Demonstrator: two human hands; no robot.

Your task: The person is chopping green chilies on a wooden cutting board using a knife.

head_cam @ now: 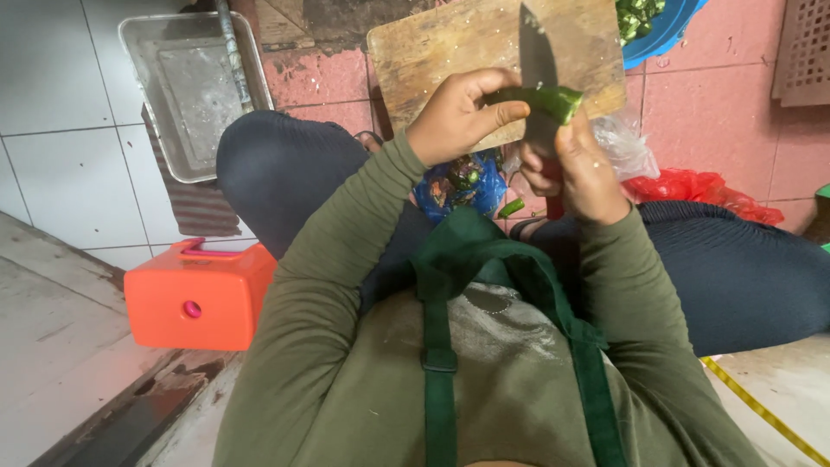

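- Nearest the lens I note a green apron (484,346) over an olive long-sleeved top, its straps running up the chest; dark trousers cover both raised knees.
- Left hand (458,117): closed on a green vegetable pod (545,99), thumb on top, fingers curled beneath. The pod is held level, up in the air in front of the wooden cutting board (458,43), not resting on it.
- Right hand (584,169): wrapped around the handle of a knife (538,60), thumb pressed near the pod's cut end. The blade stands upright and crosses the pod close to its right tip; blade and pod touch.
- Between the knees I log a blue plastic bag (458,186) holding green trimmings, and 1 small green piece just beside it.
- Clear plastic bag (627,147) lies just right of the right hand; a red plastic bag (700,190) sits further right on the pink tiles.
- Blue basin (661,35) with chopped green pieces touches the board's far right corner.
- Metal tray (186,86) rests on the floor to the left, well apart from both hands.
- Orange stool (199,294) stands beside the left knee.
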